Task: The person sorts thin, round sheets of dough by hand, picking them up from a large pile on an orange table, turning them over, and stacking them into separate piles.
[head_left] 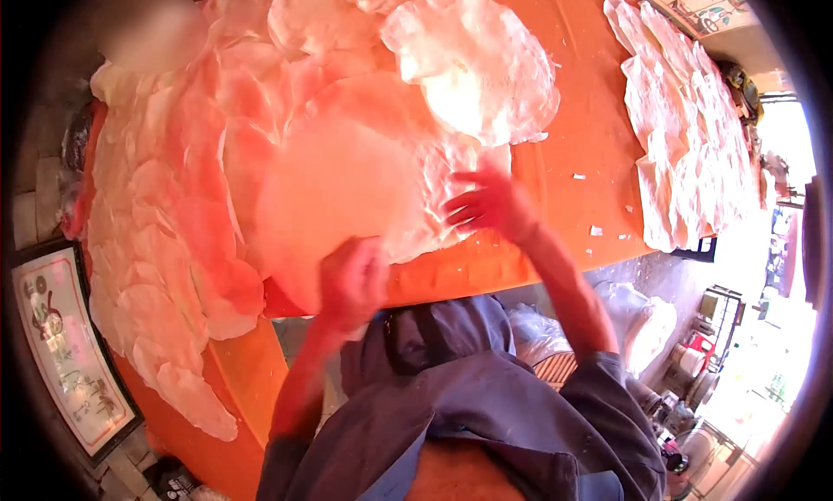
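Observation:
A large, thin, pale round sheet [338,189], like a flat dough sheet, is blurred in front of me above the other sheets. At its lower right edge my left hand [351,280] is closed, apparently pinching the rim; motion blur softens its fingers. My right hand [490,204] is to the right of that sheet, with fingers spread and nothing in them. Just beyond its fingertips lies a wrinkled sheet [438,176] on the orange cloth. Overlapping sheets [147,258] cover the left side, and a bright stack [477,63] lies farther back.
An orange cloth [573,111] with small white scraps covers the table. More wrinkled sheets [685,128] lie along its far right. A framed panel [74,345] stands at left. Clear plastic bags [633,319] and a wire rack [720,314] are at lower right.

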Action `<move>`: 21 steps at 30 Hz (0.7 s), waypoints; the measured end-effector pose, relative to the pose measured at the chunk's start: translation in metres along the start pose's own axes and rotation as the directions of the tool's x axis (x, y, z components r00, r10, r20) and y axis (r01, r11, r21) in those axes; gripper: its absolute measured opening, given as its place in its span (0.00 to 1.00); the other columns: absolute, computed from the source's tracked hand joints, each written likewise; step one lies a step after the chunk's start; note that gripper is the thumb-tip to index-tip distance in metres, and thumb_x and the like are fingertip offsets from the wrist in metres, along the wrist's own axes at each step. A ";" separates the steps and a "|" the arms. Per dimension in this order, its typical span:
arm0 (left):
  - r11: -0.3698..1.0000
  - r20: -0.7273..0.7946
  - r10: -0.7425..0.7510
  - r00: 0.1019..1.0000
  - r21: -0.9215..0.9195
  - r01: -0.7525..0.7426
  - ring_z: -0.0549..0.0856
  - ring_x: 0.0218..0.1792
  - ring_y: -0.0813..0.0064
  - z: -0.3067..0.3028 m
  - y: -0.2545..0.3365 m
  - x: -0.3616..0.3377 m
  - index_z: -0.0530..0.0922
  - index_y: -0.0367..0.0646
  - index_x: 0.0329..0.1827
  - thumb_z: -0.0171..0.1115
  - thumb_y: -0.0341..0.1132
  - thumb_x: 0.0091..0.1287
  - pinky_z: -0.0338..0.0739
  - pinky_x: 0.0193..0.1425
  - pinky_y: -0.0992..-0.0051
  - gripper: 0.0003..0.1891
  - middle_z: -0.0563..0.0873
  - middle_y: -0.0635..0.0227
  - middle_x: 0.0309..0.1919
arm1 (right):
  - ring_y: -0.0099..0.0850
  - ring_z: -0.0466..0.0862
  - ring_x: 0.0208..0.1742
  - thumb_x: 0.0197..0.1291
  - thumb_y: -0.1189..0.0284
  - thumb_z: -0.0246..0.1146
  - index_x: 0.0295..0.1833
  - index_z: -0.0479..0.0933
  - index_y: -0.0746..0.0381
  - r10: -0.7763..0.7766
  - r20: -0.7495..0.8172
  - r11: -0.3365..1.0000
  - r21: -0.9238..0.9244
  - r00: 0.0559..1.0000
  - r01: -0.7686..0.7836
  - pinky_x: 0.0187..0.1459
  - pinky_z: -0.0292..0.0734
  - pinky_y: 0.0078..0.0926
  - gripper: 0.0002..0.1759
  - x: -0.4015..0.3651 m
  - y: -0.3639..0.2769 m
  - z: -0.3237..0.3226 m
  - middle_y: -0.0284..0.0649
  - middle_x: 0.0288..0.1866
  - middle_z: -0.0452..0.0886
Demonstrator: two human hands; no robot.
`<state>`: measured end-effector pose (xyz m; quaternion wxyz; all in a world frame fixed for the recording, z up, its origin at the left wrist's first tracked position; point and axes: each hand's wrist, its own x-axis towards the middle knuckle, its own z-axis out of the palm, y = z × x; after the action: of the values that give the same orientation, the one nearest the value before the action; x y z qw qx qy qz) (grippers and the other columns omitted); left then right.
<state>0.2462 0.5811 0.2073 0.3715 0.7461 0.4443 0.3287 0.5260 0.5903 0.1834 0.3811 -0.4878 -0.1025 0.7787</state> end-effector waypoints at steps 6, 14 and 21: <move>0.998 0.211 0.055 0.976 0.013 -0.059 0.83 0.37 0.52 0.075 0.004 0.002 0.79 0.36 0.47 0.62 0.29 0.62 0.79 0.39 0.62 0.11 0.83 0.54 0.34 | 0.27 0.83 0.34 0.61 0.77 0.55 0.62 0.72 0.66 -0.335 -0.017 0.824 -0.491 0.942 0.284 0.35 0.81 0.28 0.22 0.034 0.033 0.023 0.40 0.38 0.83; 0.936 -0.051 -0.212 0.976 -0.298 0.188 0.85 0.34 0.72 0.049 -0.025 0.004 0.79 0.34 0.50 0.62 0.29 0.66 0.79 0.39 0.75 0.12 0.85 0.60 0.35 | 0.31 0.86 0.30 0.64 0.77 0.55 0.56 0.77 0.71 -0.608 0.097 0.740 -0.291 0.788 0.606 0.28 0.80 0.24 0.17 -0.015 -0.119 0.021 0.46 0.40 0.86; 0.938 -0.105 -0.346 0.933 -0.080 0.338 0.84 0.40 0.68 0.046 -0.070 0.024 0.78 0.37 0.54 0.63 0.33 0.66 0.79 0.43 0.73 0.16 0.84 0.57 0.41 | 0.27 0.83 0.31 0.60 0.69 0.64 0.40 0.83 0.69 -0.546 -0.319 0.830 -0.330 0.774 0.450 0.27 0.76 0.24 0.12 0.085 -0.134 -0.232 0.39 0.34 0.84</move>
<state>0.2636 0.6139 0.1288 0.4187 0.6251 0.5782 0.3156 0.7664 0.6923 0.0803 0.5269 -0.6327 -0.2399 0.5143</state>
